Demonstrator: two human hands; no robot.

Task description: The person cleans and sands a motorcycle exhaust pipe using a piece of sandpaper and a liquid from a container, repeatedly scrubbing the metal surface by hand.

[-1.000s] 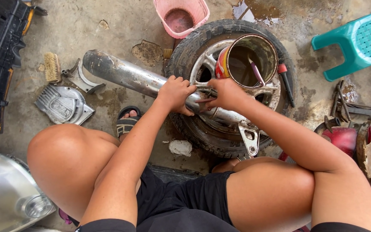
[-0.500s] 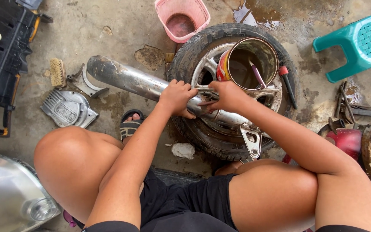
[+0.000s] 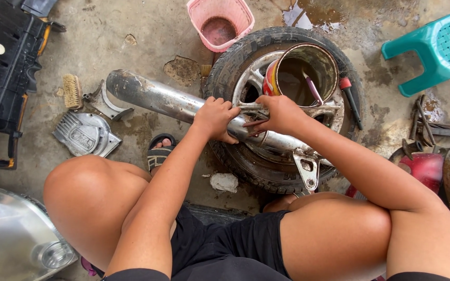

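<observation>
Left hand point(image 3: 215, 118) is clamped around the exhaust pipe point(image 3: 157, 99); right hand point(image 3: 279, 114), fingers together, presses on it over the wheel point(image 3: 235, 60).

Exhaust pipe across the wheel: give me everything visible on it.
The exhaust pipe is a long metal tube, dull silver with rust-brown stains and grime. It lies tilted across the tyre and wheel, its wide rounded end over the concrete floor at the left. A metal mounting bracket with holes hangs off its lower right part. The left hand grips it; the right hand rests beside, near the wheel spokes.
</observation>
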